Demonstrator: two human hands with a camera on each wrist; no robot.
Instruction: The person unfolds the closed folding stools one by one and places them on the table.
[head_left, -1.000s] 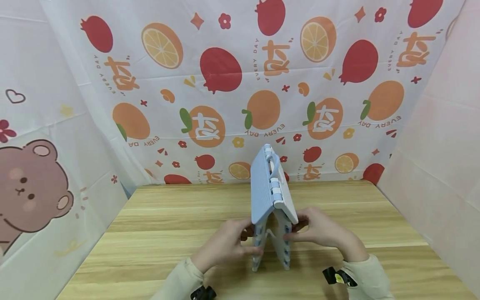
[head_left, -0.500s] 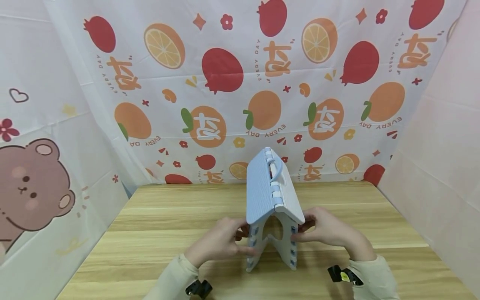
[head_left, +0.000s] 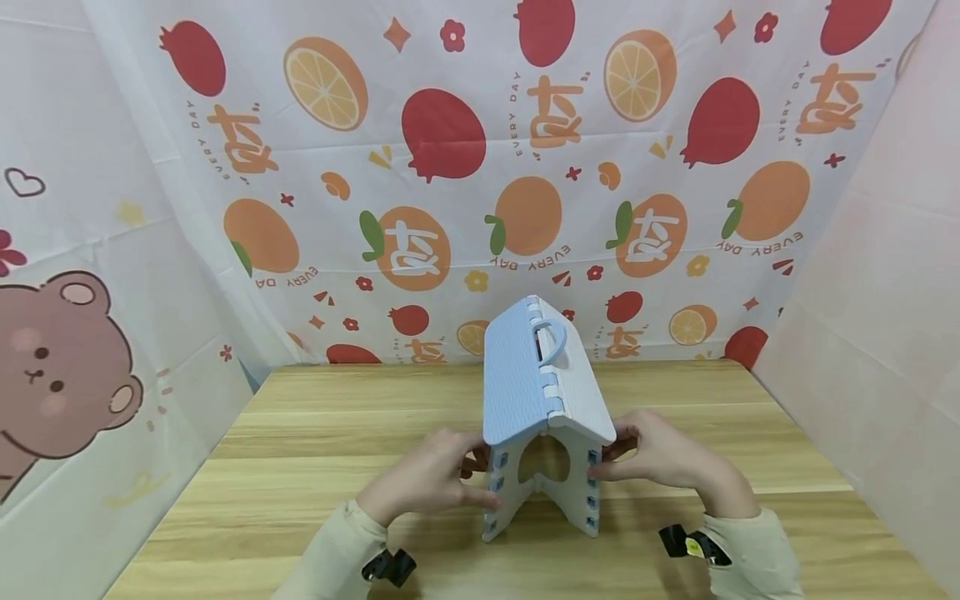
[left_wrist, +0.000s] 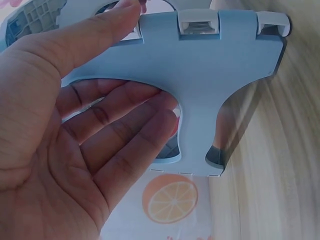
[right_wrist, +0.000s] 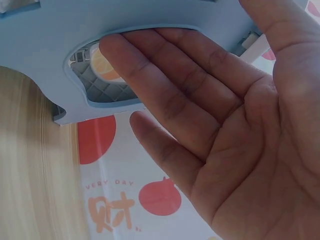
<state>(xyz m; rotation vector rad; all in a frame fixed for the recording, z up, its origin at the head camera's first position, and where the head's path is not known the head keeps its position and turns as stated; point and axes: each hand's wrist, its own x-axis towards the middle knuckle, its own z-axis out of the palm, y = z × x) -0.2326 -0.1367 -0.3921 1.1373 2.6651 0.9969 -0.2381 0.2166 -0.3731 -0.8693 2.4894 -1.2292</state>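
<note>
A folding stool [head_left: 517, 375] stands partly unfolded on the table, its blue and white seat halves sloping like a roof from the hinge. The blue carry handle [head_left: 555, 342] sticks up from the ridge. My left hand [head_left: 431, 475] grips the left leg panel, thumb at its front edge. In the left wrist view, fingers of that hand [left_wrist: 100, 115] reach into the opening of the blue panel [left_wrist: 197, 120]. On the other side, my right hand [head_left: 667, 458] holds the right leg panel. The right wrist view shows its fingers [right_wrist: 165, 95] across the panel opening [right_wrist: 115, 95].
The wooden table [head_left: 337, 417] extends to both sides of the stool. A fruit-print cloth [head_left: 450, 192] hangs behind it, with pale cloth walls left and right. Black wrist straps [head_left: 388, 567] sit at both sleeves.
The stool has spread wider: its leg panels and seat halves have moved apart, and the roof shape is flatter. My hands have moved outward with the panels, the left hand leftward, the right hand rightward.
</note>
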